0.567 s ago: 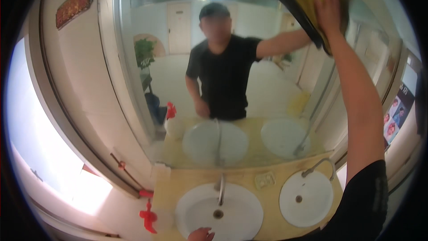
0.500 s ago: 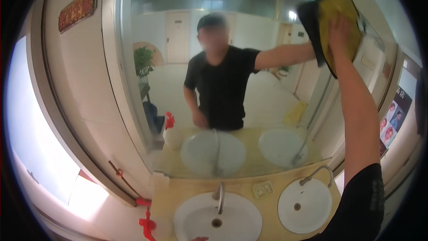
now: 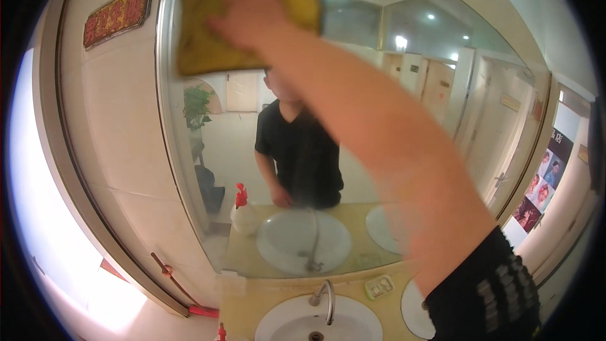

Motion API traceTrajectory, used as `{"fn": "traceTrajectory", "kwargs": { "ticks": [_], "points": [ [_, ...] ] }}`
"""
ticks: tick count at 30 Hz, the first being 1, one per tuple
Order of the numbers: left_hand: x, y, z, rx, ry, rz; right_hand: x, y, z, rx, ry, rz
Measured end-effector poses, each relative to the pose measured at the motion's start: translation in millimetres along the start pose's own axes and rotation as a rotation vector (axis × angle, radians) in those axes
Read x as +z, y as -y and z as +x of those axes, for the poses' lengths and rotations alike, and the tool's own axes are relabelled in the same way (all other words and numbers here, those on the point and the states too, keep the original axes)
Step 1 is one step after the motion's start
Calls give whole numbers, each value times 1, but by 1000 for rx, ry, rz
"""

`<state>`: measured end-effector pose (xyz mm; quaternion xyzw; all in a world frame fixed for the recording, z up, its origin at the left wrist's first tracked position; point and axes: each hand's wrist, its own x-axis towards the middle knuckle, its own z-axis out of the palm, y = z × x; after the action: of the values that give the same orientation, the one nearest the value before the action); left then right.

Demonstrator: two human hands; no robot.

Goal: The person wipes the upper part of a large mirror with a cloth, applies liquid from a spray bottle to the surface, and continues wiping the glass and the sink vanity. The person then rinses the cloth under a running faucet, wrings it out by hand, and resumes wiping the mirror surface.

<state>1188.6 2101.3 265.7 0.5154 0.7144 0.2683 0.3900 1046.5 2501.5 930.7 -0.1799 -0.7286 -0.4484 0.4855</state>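
High on the wall mirror (image 3: pixel 391 170), my right hand (image 3: pixel 255 6) presses a yellow cloth (image 3: pixel 300 6) against the glass, thumb spread away from the fingers. Its outline is slightly smeared by motion. My right forearm crosses the mirror from the lower right and covers part of it. My left hand itself is outside the picture. Only its reflection shows, low beside the dark shirt in the mirror, with the fingers too small to read.
Below the mirror runs a yellowish counter (image 3: pixel 243 312) with a white sink (image 3: pixel 278 322) and a curved faucet (image 3: pixel 329 303). A soap dish (image 3: pixel 379 287) lies right of the faucet; a second sink (image 3: pixel 413 309) is partly behind my arm. A red spray nozzle (image 3: pixel 221 332) shows at the lower edge.
My right hand and the cloth have swept from the mirror's upper right to its upper left. The view has shifted slightly. Left fingertips seen over the sink before are out of the picture.
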Motion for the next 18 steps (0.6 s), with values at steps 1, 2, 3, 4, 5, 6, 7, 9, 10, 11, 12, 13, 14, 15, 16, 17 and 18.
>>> {"fn": "traceTrajectory", "kwargs": {
  "ticks": [1, 2, 3, 4, 5, 6, 7, 9, 10, 11, 12, 13, 14, 15, 16, 17, 18],
  "points": [
    [3, -2, -2, 20, -25, -3, -7, 34, -7, -135, 156, 28],
    [0, -5, -4, 18, -24, -2, 6, 63, -22, -258, 97, 66],
    [-9, -11, -2, 11, 8, 30, 24, 71, -38, -372, 39, 84],
    [-15, -15, -2, -2, 38, 60, 38, 69, -52, -424, 35, 259],
    [-16, -14, -4, -1, 44, 72, 46, 65, -61, -476, 30, 440],
    [-16, -14, -2, -25, 63, 94, 41, 50, -59, -470, 30, 434],
    [-14, -14, 0, -48, 82, 116, 30, 24, -57, -425, 288, 547],
    [-6, -2, -1, -71, 88, 139, 5, -30, -59, -215, 511, 699],
    [-1, 3, 0, -92, 87, 153, -25, -55, -69, 9, 487, 747],
    [-1, 5, 3, -99, 90, 156, -34, -93, -82, 76, 362, 614],
    [-4, 9, 8, -96, 98, 165, -51, -129, -99, 202, 280, 533],
    [-7, 11, 11, -94, 104, 174, -59, -171, -124, 243, 180, 521],
    [-10, 9, 14, -97, 104, 175, -57, -217, -156, 218, -29, 379],
    [-12, 5, 13, -111, 88, 207, -62, -253, -192, 429, 2, 315],
    [-13, 2, 12, -122, 72, 239, -70, -287, -229, 551, -49, 230],
    [-15, 2, 15, -116, 69, 237, -72, -343, -279, 562, -143, -41],
    [-23, 6, 25, -60, 68, 235, -82, -456, -358, 389, -93, -590]
  ]
}}
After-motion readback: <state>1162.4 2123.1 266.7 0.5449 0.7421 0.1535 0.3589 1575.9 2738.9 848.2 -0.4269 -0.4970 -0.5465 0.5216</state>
